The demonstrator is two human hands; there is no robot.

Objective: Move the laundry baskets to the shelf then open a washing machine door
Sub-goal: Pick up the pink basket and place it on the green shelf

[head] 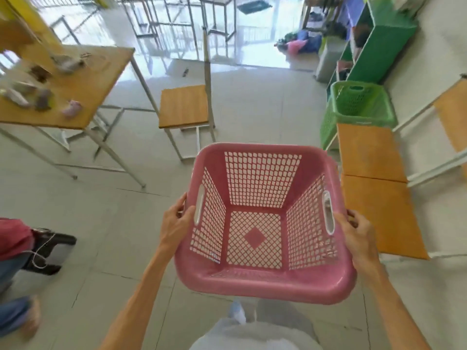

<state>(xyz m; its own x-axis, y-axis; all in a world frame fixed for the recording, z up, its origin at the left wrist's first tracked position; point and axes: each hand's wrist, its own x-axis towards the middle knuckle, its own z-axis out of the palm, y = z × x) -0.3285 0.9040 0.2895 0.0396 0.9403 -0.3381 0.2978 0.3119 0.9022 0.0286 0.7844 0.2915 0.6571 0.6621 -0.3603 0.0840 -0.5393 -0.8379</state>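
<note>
The pink basket (262, 281), squarish moulded plastic with rounded rim and lattice walls, hangs empty above the tiled floor (252, 109). The left hand (174, 224) and right hand (357, 233) clamp fingers around its opposite slotted handles. A green basket (364, 104) of similar mesh sits ahead right, beside a green shelf (384, 39) and wooden-topped benches (371, 157).

Fingers of the left hand (174, 221) and right hand (356, 231) curl out of sight under the pink basket (262, 281) rim. Far left of the left hand, small items on the table (83, 97) blur beyond telling; a seated person (12, 243) there is cropped by the edge
</note>
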